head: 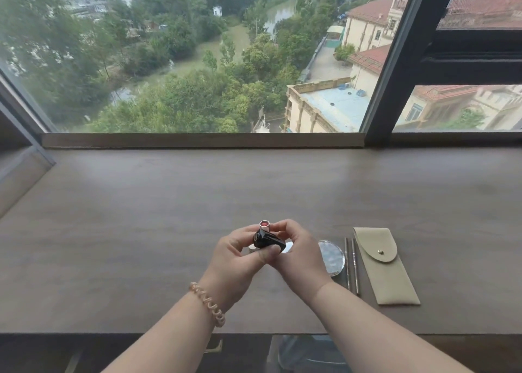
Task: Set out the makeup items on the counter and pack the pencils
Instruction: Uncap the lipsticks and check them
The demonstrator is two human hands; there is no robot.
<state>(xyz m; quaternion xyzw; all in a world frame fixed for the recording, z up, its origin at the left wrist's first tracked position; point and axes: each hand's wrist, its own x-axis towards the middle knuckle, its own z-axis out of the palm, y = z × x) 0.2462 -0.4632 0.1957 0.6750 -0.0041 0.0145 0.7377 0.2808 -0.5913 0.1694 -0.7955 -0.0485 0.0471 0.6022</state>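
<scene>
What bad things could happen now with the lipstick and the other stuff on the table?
The lipstick is open, its red tip bare, held in the air by the left hand and right hand. It might smear fingers or drop and mark the counter. The round compact lies right beside the right wrist, so a careless move might knock it. The two pencils beside the pouch could roll if bumped.

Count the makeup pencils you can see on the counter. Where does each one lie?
2. The left pencil and the right pencil lie side by side between the round mirror and the beige pouch. The hands may hide others.
</scene>
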